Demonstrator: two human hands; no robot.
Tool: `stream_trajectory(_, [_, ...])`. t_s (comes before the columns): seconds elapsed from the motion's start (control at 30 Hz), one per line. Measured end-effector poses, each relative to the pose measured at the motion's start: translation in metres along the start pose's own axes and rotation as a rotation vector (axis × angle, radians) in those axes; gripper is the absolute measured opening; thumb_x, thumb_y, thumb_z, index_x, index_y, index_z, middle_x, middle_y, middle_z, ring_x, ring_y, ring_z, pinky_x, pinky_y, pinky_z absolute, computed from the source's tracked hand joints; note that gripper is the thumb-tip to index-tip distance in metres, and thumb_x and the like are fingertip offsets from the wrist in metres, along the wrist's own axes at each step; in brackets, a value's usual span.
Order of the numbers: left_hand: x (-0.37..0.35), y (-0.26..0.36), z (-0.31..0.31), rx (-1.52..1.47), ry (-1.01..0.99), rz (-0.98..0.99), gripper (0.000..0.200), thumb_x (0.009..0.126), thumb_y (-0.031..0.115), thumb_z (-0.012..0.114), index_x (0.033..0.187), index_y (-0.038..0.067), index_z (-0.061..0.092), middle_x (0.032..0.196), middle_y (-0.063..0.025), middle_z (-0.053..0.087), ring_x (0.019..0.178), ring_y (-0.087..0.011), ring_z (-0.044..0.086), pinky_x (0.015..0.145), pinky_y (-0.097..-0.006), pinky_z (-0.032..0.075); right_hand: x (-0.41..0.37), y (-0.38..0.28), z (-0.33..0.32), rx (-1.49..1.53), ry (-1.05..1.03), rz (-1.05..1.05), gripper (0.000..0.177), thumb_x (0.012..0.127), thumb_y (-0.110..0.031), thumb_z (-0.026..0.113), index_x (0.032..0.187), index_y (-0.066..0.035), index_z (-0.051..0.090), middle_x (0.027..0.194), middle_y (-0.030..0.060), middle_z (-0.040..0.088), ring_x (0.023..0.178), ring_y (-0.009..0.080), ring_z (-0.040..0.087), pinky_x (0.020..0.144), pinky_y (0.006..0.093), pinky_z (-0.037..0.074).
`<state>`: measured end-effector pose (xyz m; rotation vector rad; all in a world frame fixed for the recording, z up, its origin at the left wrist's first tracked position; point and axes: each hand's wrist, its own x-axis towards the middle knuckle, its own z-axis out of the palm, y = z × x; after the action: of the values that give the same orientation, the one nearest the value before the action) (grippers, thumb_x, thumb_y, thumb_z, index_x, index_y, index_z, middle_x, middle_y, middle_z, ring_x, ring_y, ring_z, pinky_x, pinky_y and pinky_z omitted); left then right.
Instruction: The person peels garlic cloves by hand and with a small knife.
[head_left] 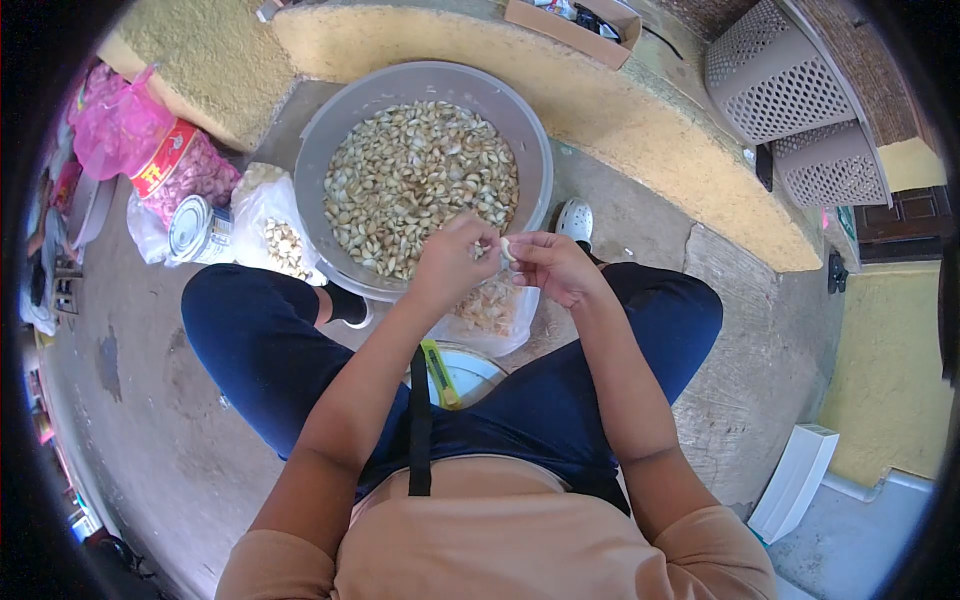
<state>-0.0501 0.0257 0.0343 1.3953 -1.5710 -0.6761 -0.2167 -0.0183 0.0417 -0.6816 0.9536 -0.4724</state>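
Between the thumb and fingers of my right hand [555,265] sits a pale garlic clove [507,248]. My left hand [458,262] is pinched closed just beside the clove; what its fingertips hold, if anything, is hidden. Both hands are over the near rim of a large grey tub [312,150]. Inside the tub lie many garlic cloves [420,170]. Below my hands, a clear plastic bag [518,335] contains papery garlic skins [490,305]. Between my legs, a green utility knife [440,372] rests by a round white lid [478,372].
Left of the tub are a white bag [250,215] with peeled cloves, a tin can [195,232] and a pink net sack [190,175]. A low yellow wall [620,150] runs behind, carrying a cardboard box [575,32]. Grey perforated baskets [785,85] stand at right.
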Motion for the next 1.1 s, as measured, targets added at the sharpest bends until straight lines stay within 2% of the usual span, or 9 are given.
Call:
stream_trajectory(0.27, [-0.004,0.002,0.010,-0.051,-0.002,-0.049,0.015,0.063,0.005,0.061,0.074,0.002,0.051,0.074,-0.0094,0.049,0.065,-0.0228,0.052,0.059,-0.0307,0.043,0.006,0.009,0.006,0.174,0.003,-0.034,0.016,0.079,-0.011,0.058,0.092,-0.002,0.057,0.078,0.0027,0.056,0.068,0.0123,0.053,0.060,0.0267,0.047])
stream_trajectory(0.57, [-0.010,-0.018,0.025,-0.093,-0.094,-0.118,0.013,0.067,0.011,0.058,0.073,0.000,0.055,0.069,-0.0122,0.053,0.061,-0.0249,0.052,0.058,-0.0325,0.042,0.008,0.006,-0.005,0.163,0.212,-0.114,0.018,0.079,-0.013,0.057,0.094,-0.004,0.056,0.080,0.0028,0.058,0.072,0.0122,0.055,0.065,0.0270,0.047])
stream_trajectory(0.67, [-0.017,-0.031,0.032,0.014,-0.403,-0.324,0.018,0.070,0.018,0.055,0.074,0.001,0.060,0.067,-0.0148,0.057,0.060,-0.0281,0.055,0.060,-0.0368,0.043,0.016,0.005,-0.012,-0.236,0.327,-0.123,0.022,0.076,-0.014,0.060,0.095,-0.003,0.056,0.079,0.0036,0.058,0.070,0.0129,0.057,0.060,0.0269,0.048])
stream_trajectory(0.77, [-0.034,-0.054,0.043,0.220,-0.623,-0.183,0.018,0.072,0.019,0.055,0.077,0.002,0.059,0.071,-0.0162,0.058,0.065,-0.0292,0.056,0.060,-0.0369,0.044,0.041,0.017,-0.027,-0.528,0.272,-0.024,0.021,0.075,-0.014,0.060,0.091,0.000,0.058,0.076,0.0050,0.059,0.065,0.0135,0.059,0.054,0.0252,0.048])
stream_trajectory(0.87, [-0.045,-0.056,0.048,0.350,-0.882,-0.153,0.018,0.073,0.020,0.054,0.076,0.003,0.061,0.076,-0.0177,0.060,0.071,-0.0309,0.058,0.065,-0.0386,0.044,0.067,0.031,-0.023,-0.868,0.171,-0.097,0.014,0.072,-0.015,0.055,0.073,-0.003,0.061,0.067,0.0087,0.061,0.053,0.0179,0.060,0.048,0.0306,0.047])
stream_trajectory(0.97, [-0.048,-0.040,0.047,0.357,-0.885,-0.313,0.022,0.073,0.022,0.054,0.084,0.004,0.060,0.078,-0.0186,0.060,0.072,-0.0330,0.057,0.068,-0.0397,0.045,0.106,0.029,0.007,-1.396,0.043,-0.129,0.015,0.071,-0.017,0.053,0.065,-0.007,0.062,0.066,0.0097,0.062,0.051,0.0199,0.059,0.052,0.0328,0.048])
stream_trajectory(1.0, [-0.049,-0.043,0.050,0.367,-0.881,-0.302,0.024,0.073,0.024,0.053,0.084,0.004,0.061,0.083,-0.0192,0.059,0.077,-0.0323,0.057,0.072,-0.0398,0.045,0.115,0.027,0.023,-1.537,-0.049,-0.352,0.014,0.069,-0.017,0.054,0.063,-0.008,0.063,0.064,0.0089,0.062,0.050,0.0206,0.059,0.053,0.0338,0.048])
stream_trajectory(1.07, [-0.053,-0.060,0.062,0.386,-0.874,-0.277,0.027,0.072,0.027,0.052,0.083,0.005,0.064,0.092,-0.0203,0.059,0.087,-0.0309,0.057,0.078,-0.0400,0.044,0.129,0.021,0.077,-1.084,-0.133,-0.377,0.014,0.067,-0.023,0.058,0.063,-0.011,0.064,0.060,0.0079,0.061,0.055,0.0216,0.059,0.056,0.0340,0.048])
stream_trajectory(1.1, [-0.057,-0.073,0.069,0.210,-0.716,-0.039,0.032,0.073,0.030,0.052,0.095,0.007,0.060,0.098,-0.0223,0.056,0.094,-0.0298,0.055,0.085,-0.0370,0.040,0.135,0.018,0.104,-0.865,-0.180,-0.383,0.014,0.065,-0.025,0.061,0.063,-0.012,0.065,0.059,0.0074,0.061,0.057,0.0221,0.058,0.057,0.0341,0.048])
